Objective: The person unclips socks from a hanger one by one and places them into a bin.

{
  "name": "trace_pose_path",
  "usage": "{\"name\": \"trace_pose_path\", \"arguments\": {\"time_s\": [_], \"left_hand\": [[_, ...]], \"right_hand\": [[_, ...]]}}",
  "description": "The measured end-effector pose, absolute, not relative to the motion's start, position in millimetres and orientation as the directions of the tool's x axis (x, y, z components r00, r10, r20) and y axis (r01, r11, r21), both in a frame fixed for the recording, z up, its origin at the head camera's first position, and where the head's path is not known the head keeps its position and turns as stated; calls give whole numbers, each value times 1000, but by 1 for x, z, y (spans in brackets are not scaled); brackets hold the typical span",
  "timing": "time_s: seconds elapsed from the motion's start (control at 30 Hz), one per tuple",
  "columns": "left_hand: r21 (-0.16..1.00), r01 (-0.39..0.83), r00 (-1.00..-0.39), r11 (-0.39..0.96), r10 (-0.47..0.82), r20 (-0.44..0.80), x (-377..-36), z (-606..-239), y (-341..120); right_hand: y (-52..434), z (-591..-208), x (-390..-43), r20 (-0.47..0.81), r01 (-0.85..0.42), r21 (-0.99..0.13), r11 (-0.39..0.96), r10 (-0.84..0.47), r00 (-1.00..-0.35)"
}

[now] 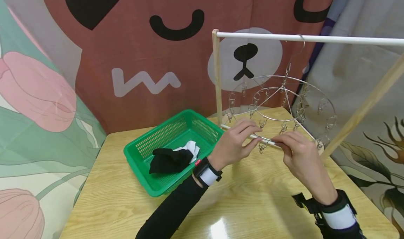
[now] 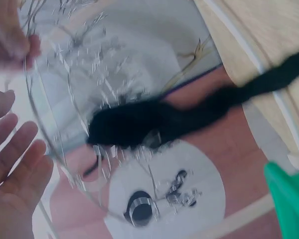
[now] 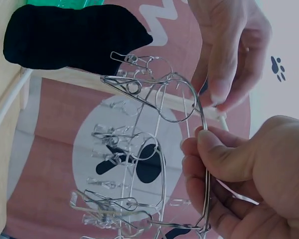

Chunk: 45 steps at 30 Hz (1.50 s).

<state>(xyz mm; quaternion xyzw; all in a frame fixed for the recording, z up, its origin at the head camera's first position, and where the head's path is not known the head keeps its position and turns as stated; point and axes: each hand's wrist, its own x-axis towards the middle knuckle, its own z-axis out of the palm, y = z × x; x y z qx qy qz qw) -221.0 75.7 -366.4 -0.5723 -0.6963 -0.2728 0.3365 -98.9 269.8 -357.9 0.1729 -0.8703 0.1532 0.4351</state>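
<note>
A round metal clip hanger with two wire rings and several small clips hangs from a white rod. My right hand grips its near outer rim, thumb and fingers curled round the wire in the right wrist view. Beside it, my left hand is close to the same rim; its fingers look straight and apart in the left wrist view. A black sock reaches to a metal clip in the right wrist view. The left wrist view shows it long and blurred.
A green basket on the wooden table holds a black cloth and a white cloth. The white rod rests on wooden posts, with a slanting one at right. A printed curtain hangs behind.
</note>
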Motion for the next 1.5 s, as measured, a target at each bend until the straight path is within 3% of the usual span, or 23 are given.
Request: {"name": "trace_pose_path", "arguments": {"time_s": [0.37, 0.63, 0.77, 0.93, 1.17, 1.5], "left_hand": [[169, 968, -247, 188, 559, 792, -261, -363, 43], [133, 948, -288, 288, 609, 739, -269, -370, 43], [118, 949, -276, 292, 589, 760, -270, -372, 44], [102, 959, -243, 264, 581, 777, -271, -371, 45], [64, 962, -211, 265, 575, 790, -267, -370, 46], [30, 961, -187, 276, 564, 804, -256, -374, 50]], "right_hand": [[286, -362, -96, 827, -456, -175, 872, -121, -549], [299, -362, -93, 824, -462, -239, 854, -74, -562], [303, -362, -90, 821, -468, -251, 847, -70, -567], [306, -358, -86, 784, -457, -283, 843, -72, -617], [294, -354, -95, 813, -502, -252, 828, -101, -574], [277, -355, -107, 800, -569, -193, 799, -208, -563]]}}
